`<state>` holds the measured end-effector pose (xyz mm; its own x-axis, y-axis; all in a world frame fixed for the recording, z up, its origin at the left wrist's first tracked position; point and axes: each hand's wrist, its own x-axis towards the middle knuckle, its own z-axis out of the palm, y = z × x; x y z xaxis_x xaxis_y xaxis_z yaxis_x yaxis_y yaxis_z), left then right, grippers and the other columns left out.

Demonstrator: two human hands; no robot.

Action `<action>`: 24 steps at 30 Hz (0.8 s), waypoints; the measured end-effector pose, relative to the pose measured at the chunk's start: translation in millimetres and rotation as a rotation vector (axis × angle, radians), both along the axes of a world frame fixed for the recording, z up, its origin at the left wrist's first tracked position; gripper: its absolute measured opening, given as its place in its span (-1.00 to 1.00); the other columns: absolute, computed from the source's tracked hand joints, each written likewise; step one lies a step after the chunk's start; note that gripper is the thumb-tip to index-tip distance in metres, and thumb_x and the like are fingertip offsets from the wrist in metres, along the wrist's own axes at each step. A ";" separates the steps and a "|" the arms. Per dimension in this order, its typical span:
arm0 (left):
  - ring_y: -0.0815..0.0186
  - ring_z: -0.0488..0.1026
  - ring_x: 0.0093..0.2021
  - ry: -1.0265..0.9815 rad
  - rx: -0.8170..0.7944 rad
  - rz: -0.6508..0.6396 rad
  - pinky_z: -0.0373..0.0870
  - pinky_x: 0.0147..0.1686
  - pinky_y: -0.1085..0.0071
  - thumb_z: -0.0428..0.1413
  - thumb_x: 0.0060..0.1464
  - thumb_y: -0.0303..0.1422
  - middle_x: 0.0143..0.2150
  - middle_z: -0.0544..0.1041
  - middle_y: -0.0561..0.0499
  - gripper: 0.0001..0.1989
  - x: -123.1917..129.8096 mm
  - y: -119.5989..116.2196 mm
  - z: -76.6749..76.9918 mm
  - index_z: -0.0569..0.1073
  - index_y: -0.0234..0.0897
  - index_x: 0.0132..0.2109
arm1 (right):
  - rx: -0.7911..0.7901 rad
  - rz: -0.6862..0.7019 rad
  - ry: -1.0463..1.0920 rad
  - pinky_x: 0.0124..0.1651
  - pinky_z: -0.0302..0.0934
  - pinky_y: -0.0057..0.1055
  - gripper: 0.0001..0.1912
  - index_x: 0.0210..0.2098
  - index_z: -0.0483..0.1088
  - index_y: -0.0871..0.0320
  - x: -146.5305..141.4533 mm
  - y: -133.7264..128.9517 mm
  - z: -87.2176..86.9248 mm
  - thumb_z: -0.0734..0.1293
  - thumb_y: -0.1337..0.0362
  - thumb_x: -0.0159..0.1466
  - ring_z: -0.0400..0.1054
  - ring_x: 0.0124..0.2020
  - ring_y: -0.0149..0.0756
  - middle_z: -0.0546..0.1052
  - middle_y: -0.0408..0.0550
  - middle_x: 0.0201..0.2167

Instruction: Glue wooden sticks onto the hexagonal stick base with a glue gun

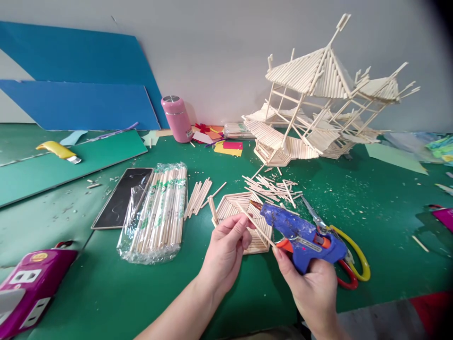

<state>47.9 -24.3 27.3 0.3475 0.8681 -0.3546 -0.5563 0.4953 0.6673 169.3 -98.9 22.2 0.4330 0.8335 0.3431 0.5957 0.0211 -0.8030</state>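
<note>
Head view: left hand (230, 238) pinches thin stick (260, 228) above stick panel (226, 208), near centre. Right hand (313, 288) wraps glue gun (293, 226), right; thumb perhaps touching stick. Seemingly gluing step; next move calls for steady stick at nozzle (255, 205).

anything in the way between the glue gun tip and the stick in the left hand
Nothing visible blocks it: between the tip of the blue glue gun and the thin stick in the left hand, only the hexagonal stick panel shows below.

The left hand (228, 241) pinches a thin stick (261, 230) near a hexagonal base (228, 206) — the right hand (313, 285) grips a blue glue gun (292, 223).
</note>
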 end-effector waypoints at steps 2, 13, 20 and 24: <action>0.54 0.11 -0.62 -0.011 -0.003 -0.018 0.07 -0.55 0.60 0.14 -0.01 -0.42 -0.67 0.27 0.12 -0.88 -1.2 0.5 -0.9 0.44 -0.39 -0.45 | -0.007 0.011 0.001 -0.42 0.39 -0.47 -0.91 -0.44 0.43 0.22 0.9 0.1 -1.5 0.36 0.31 0.07 0.47 -0.51 -0.25 0.57 -0.03 -0.53; 0.54 0.23 -0.56 -0.067 -0.104 0.011 0.22 -0.49 0.60 0.24 -0.15 -0.46 -0.52 0.43 0.03 -0.91 -4.1 3.4 -3.6 0.50 -0.43 -0.44 | -0.005 -0.001 0.041 -0.41 0.40 -0.40 -0.91 -0.48 0.43 0.21 -2.0 1.8 1.6 0.36 0.30 0.06 0.45 -0.53 -0.24 0.56 -0.03 -0.54; 0.52 0.26 -0.56 -0.102 -0.064 0.031 0.23 -0.49 0.59 0.25 -0.17 -0.45 -0.55 0.43 0.02 -0.90 -5.5 5.4 -2.6 0.51 -0.43 -0.46 | -0.061 0.063 0.173 -0.47 0.37 -0.45 -0.88 -0.41 0.37 0.17 3.2 -4.2 -7.0 0.37 0.29 0.06 0.44 -0.53 -0.27 0.54 -0.08 -0.55; 0.52 0.26 -0.55 -0.114 -0.059 0.030 0.22 -0.50 0.59 0.25 -0.17 -0.45 -0.54 0.43 0.02 -0.89 -7.6 8.2 -3.3 0.51 -0.44 -0.45 | -0.079 0.089 0.355 -0.59 0.29 -0.50 -0.85 -0.48 0.29 0.14 15.2 -12.7 -5.9 0.30 0.21 0.15 0.33 -0.63 -0.38 0.41 -0.16 -0.66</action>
<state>40.2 -16.1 24.0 0.3629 0.8574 -0.3650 -0.6419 0.5140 0.5690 184.5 -111.5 16.2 0.4385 0.8910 0.1178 0.2780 -0.0098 -0.9605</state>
